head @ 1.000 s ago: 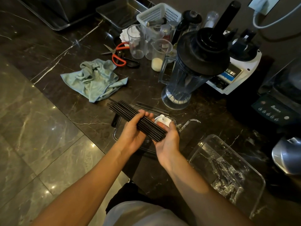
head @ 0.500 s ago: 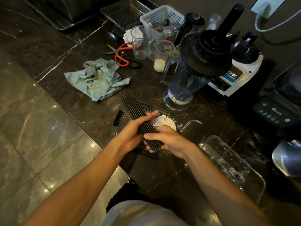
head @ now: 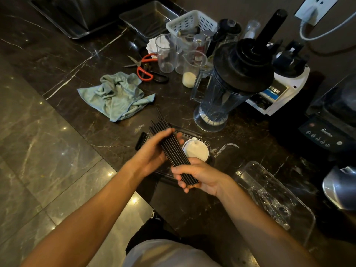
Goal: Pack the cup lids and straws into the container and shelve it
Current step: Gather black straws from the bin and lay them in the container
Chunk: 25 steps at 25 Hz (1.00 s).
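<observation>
Nearest the viewer, the right hand (head: 200, 175) closes its fingers around the lower end of a bundle of black straws (head: 172, 147). The left hand (head: 154, 151) wraps its fingers over the middle of the same bundle, thumb side underneath. The straws slant up and to the left, with their far tips fanned out above the left hand.

Directly under the straws sits a clear rectangular container (head: 207, 145) on the dark marble counter (head: 57, 64); a white cup lid (head: 196, 151) lies inside it, just right of the straws. Well right of the straws, nearer the counter edge, lies a second clear plastic bin (head: 308, 218) with crinkled transparent wrapping inside.

Beyond the straws and to the left is a crumpled pale teal cloth (head: 117, 95). Beyond and right of them stands a blender jug (head: 227, 93) with a black lid. Farther back, orange-handled scissors (head: 144, 70) lie by clear measuring cups (head: 165, 53), with a white perforated basket (head: 192, 22) behind them.
</observation>
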Tool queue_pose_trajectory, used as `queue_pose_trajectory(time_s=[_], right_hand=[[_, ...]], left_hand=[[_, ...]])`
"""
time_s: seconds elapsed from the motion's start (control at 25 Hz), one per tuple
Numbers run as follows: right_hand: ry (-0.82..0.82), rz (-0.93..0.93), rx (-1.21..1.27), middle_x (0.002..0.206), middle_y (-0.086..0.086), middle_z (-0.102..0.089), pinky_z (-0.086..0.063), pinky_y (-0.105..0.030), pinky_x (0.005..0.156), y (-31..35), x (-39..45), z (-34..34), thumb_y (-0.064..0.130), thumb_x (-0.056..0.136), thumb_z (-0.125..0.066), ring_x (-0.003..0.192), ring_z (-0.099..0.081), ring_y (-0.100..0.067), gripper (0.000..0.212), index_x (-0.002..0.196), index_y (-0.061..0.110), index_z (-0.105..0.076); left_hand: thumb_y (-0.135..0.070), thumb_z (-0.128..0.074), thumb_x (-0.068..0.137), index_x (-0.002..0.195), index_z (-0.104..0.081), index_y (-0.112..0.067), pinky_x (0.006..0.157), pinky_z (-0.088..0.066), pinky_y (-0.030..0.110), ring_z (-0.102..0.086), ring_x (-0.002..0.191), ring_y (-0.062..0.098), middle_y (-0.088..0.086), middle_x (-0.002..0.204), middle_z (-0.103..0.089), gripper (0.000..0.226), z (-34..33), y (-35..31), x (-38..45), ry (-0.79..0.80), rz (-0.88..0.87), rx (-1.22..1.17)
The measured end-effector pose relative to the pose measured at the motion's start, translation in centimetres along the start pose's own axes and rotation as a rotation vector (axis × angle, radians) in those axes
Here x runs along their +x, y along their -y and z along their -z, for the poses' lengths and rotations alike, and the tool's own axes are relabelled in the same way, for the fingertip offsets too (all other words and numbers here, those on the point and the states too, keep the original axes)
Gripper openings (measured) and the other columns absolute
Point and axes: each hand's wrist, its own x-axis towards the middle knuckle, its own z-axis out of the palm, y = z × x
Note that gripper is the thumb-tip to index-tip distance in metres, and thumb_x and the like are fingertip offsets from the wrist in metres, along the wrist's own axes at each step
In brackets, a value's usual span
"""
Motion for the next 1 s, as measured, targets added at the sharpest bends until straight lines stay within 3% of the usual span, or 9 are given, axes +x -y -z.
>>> queue_pose_trajectory(time_s=[0.16, 0.32, 0.44, 0.52, 0.68, 0.84, 1.0], right_hand=[[0.039, -0.039, 0.004, 0.077, 0.000, -0.061, -0.052, -0.025, 0.054, -0.2, -0.8, 0.7, 0.017, 0.096, -0.071, 0.062, -0.058, -0.013, 0.020, 0.111, 0.010, -0.060], [0.055, -0.079, -0.003, 0.078, -0.002, -0.061, -0.054, -0.027, 0.057, -0.3, -0.8, 0.6, 0.016, 0.095, -0.072, 0.061, -0.059, -0.013, 0.023, 0.113, 0.009, -0.059], [0.046, -0.083, 0.027, 0.078, -0.003, -0.062, -0.054, -0.028, 0.059, -0.7, -0.6, 0.6, 0.017, 0.094, -0.074, 0.061, -0.060, -0.014, 0.023, 0.112, 0.009, -0.061], [0.044, -0.082, 0.036, 0.078, -0.003, -0.062, -0.054, -0.027, 0.058, -0.9, -0.6, 0.8, 0.016, 0.094, -0.074, 0.060, -0.059, -0.013, 0.021, 0.110, 0.009, -0.062], [0.055, -0.102, 0.048, 0.077, -0.003, -0.062, -0.054, -0.026, 0.058, -1.1, -0.4, 0.8, 0.014, 0.094, -0.074, 0.059, -0.060, -0.012, 0.021, 0.110, 0.008, -0.062], [0.068, -0.071, 0.103, 0.078, -0.002, -0.062, -0.054, -0.024, 0.057, -0.8, -0.3, 0.6, 0.014, 0.096, -0.070, 0.060, -0.060, -0.011, 0.017, 0.111, 0.009, -0.063], [0.079, -0.066, 0.125, 0.080, -0.003, -0.062, -0.055, -0.026, 0.057, -0.6, 0.0, 0.3, 0.013, 0.097, -0.068, 0.061, -0.060, -0.013, 0.013, 0.109, 0.010, -0.063]], left_hand=[[-0.044, -0.056, 0.099, 0.134, -0.060, -0.016, 0.102, -0.050, 0.043, -0.062, 0.128, 0.025, 0.006, 0.135, -0.068, 0.044, 0.6, -4.9, 1.4, -0.206, -0.169, 0.155], [-0.040, -0.043, 0.106, 0.134, -0.065, -0.015, 0.102, -0.048, 0.033, -0.068, 0.119, 0.010, -0.001, 0.132, -0.071, 0.044, -0.3, -7.1, 1.9, -0.094, -0.104, 0.591], [-0.033, -0.043, 0.108, 0.124, -0.071, -0.008, 0.088, -0.051, 0.023, -0.072, 0.103, 0.004, 0.001, 0.118, -0.077, 0.041, -0.3, -6.7, 1.7, -0.107, -0.079, 0.715], [-0.034, -0.044, 0.107, 0.122, -0.072, -0.009, 0.085, -0.050, 0.022, -0.072, 0.105, 0.009, 0.002, 0.114, -0.079, 0.040, 0.4, -6.3, 1.5, -0.106, -0.035, 0.737], [-0.033, -0.046, 0.106, 0.122, -0.073, -0.009, 0.103, -0.049, 0.034, -0.070, 0.115, 0.016, 0.005, 0.117, -0.078, 0.039, 1.3, -5.0, 1.6, -0.028, 0.024, 0.754], [-0.033, -0.055, 0.102, 0.118, -0.073, -0.012, 0.103, -0.051, 0.041, -0.067, 0.120, 0.023, 0.008, 0.121, -0.075, 0.032, 2.0, -5.2, 1.3, -0.138, -0.073, 0.478], [-0.033, -0.048, 0.106, 0.132, -0.065, -0.009, 0.100, -0.053, 0.042, -0.069, 0.120, 0.024, 0.010, 0.126, -0.073, 0.039, 2.0, -3.8, 1.4, -0.069, -0.013, 0.412]])
